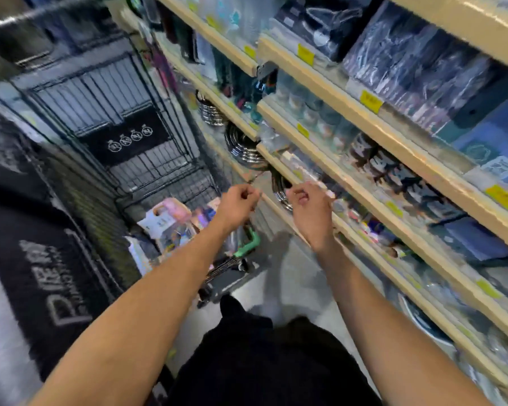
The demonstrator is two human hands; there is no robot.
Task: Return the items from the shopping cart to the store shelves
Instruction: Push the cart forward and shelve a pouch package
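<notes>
The view is motion-blurred. My left hand [239,203] and my right hand [308,209] are both raised in front of the cream shelf edge [349,186], a short gap apart, with fingers curled in. A thin dark strand [255,176] shows just above my left hand; the blur hides whether either hand grips anything. Below my left hand is the shopping cart [217,268] with a green handle [248,244]. It holds packaged goods, among them a pink-and-white pack [166,216].
Shelves [393,136] with yellow price tags rise on the right, stocked with dark boxes, small bottles and stacked shiny metal bowls [244,148]. A dark wire rack [106,106] with black mats stands to the left. Grey floor [279,276] lies between cart and shelves.
</notes>
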